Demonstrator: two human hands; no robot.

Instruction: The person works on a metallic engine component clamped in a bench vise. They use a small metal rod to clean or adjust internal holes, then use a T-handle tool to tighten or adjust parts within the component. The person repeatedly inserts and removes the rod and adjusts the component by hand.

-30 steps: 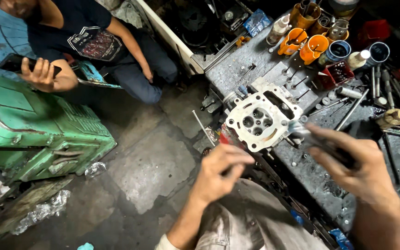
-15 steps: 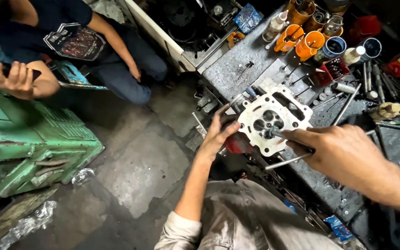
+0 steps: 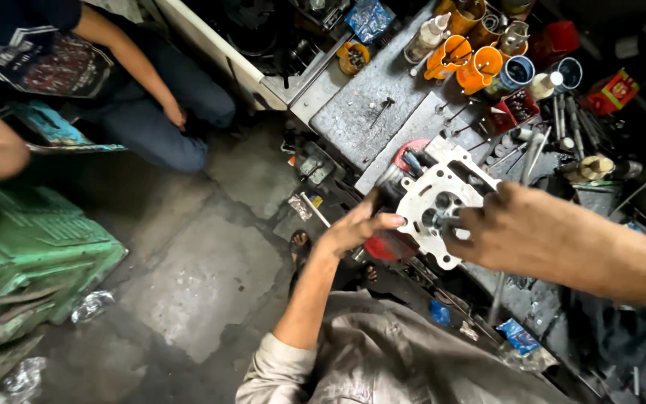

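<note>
Both hands on a pale metal cylinder head at the edge of the cluttered counter.

The cylinder head (image 3: 443, 202) lies flat at the near edge of the counter (image 3: 353, 120). The left hand (image 3: 353, 228) meets its left edge, fingers (image 3: 386, 221) stretched nearly straight and loosely spread, touching rather than gripping. The right hand (image 3: 510, 228) covers the head's right side, fingers curled in over the round ports; whether they pinch anything there I cannot tell. Beyond the head stand orange funnels (image 3: 465, 63) and tins, with loose tools just to its right. Well left of the head, another person (image 3: 114, 82) sits on the floor beside a green machine casing (image 3: 24, 262).
</note>
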